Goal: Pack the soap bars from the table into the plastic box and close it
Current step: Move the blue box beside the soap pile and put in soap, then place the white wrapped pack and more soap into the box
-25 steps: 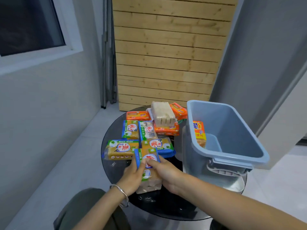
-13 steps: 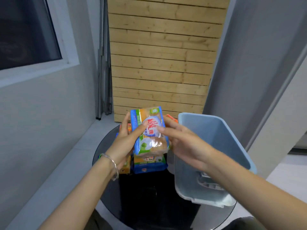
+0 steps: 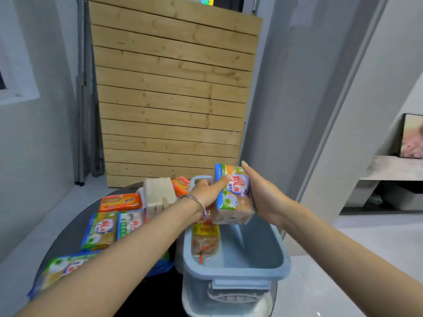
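I hold a blue-and-green wrapped soap pack (image 3: 234, 195) upright above the open grey-blue plastic box (image 3: 233, 269). My left hand (image 3: 207, 194) grips its left side with the thumb across the front. My right hand (image 3: 259, 195) presses flat against its right side. One yellow-and-orange soap pack (image 3: 204, 242) stands inside the box against the left wall. Several more wrapped soap packs (image 3: 100, 229) lie on the round dark table (image 3: 66, 239) to the left, partly hidden by my left forearm.
A white unwrapped block (image 3: 159, 194) and orange packs (image 3: 120, 202) sit at the table's far side. A wooden slat panel (image 3: 171, 99) leans on the wall behind. A low shelf (image 3: 396, 168) stands at the right. The box's front handle latch (image 3: 238, 291) faces me.
Both hands lifted the soap pack off the table and carried it rightward, so it now hangs over the box opening. The view turned right.
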A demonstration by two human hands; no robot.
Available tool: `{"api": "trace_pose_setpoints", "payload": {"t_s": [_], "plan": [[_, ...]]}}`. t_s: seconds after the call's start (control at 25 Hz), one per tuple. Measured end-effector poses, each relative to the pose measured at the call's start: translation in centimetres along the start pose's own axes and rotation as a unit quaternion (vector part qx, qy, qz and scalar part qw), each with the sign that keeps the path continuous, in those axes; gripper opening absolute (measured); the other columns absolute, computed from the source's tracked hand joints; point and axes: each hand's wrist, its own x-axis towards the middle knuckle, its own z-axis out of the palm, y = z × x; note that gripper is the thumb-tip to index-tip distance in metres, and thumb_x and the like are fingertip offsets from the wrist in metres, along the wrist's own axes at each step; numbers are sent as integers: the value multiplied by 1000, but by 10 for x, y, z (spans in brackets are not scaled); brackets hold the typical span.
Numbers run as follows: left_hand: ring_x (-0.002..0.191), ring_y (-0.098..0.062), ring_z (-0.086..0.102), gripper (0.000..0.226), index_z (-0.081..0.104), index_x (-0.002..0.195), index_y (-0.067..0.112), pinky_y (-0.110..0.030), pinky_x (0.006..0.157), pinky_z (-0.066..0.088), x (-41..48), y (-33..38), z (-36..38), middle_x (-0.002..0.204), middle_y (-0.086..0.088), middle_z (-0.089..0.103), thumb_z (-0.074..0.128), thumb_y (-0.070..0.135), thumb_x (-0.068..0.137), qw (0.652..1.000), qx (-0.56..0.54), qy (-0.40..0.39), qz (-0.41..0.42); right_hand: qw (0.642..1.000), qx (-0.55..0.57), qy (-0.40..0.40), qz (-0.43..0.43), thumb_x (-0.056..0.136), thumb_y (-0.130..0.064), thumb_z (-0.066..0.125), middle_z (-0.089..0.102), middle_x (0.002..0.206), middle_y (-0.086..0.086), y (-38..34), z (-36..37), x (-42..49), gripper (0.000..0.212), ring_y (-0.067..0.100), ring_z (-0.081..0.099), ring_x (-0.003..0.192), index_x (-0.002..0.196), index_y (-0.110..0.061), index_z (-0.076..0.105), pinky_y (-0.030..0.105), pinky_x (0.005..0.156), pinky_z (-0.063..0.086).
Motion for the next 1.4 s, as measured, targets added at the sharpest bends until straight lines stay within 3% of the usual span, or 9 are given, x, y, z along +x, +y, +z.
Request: {"api": "trace_pose_setpoints", "payload": {"t_s": [0.12,0.28,0.56,0.72,0.84,1.0,1.16,1.32,1.4], "plan": [[98,-32,67,52,57,116,-3,-42,89,54,25,-14,14,110,-22,69,53,41,89,997,21,5,-70,998,32,27,43,88,-64,37,66,122,18,15,-12,22,69,30,65,106,119,-10,65,42,98,50],[59,-19,66,36,61,77,9,-38,73,57,40,-26,19,56,-5,70,48,40,92,982,-85,-35,-162,994,9,76,77,87,-67,36,69,114,18,29,-15,42,71,30,67,98,113,-10,67,45,96,51],[103,-28,62,13,56,98,7,-41,93,51,50,-44,18,106,-15,63,47,16,94,977,78,-74,-185,983,10,110,148,91,-53,45,66,118,19,47,-16,53,54,30,65,95,119,-8,60,39,83,54],[70,-24,57,18,48,76,5,-27,56,51,51,-44,12,79,-15,51,47,-11,86,982,110,-4,-151,969,-57,162,178,98,-27,45,64,104,18,51,-16,59,25,25,61,77,98,-5,57,39,87,51],[70,-20,54,23,49,71,10,-27,65,48,47,-37,9,82,-12,55,49,-7,86,984,133,3,-118,960,-104,185,185,96,-20,49,62,77,9,49,-11,56,18,18,58,63,85,-7,55,31,61,50],[98,-17,51,42,49,128,0,-10,63,47,33,-12,-9,129,-22,56,50,-8,87,988,138,-48,40,971,-151,162,88,94,-28,53,61,124,7,38,-11,42,46,21,61,107,136,-12,46,28,83,47],[103,-18,54,40,52,122,-3,-13,76,48,15,4,-72,125,-26,58,54,-12,83,974,145,26,169,957,-251,123,-77,88,-34,61,37,151,-2,22,0,27,61,15,40,135,144,-24,38,25,94,35],[101,-19,56,38,54,122,-1,-6,65,46,4,-7,-139,125,-23,59,56,-7,84,973,153,113,134,944,-295,67,-133,83,-37,68,37,151,-3,12,42,34,69,15,40,135,143,-26,36,25,96,38],[110,-26,58,39,54,123,0,-17,77,48,0,-16,-167,126,-21,59,58,-4,84,974,138,142,106,943,-302,44,-132,80,-39,70,35,152,-2,9,68,48,74,16,41,134,144,-25,35,26,95,38]]}}
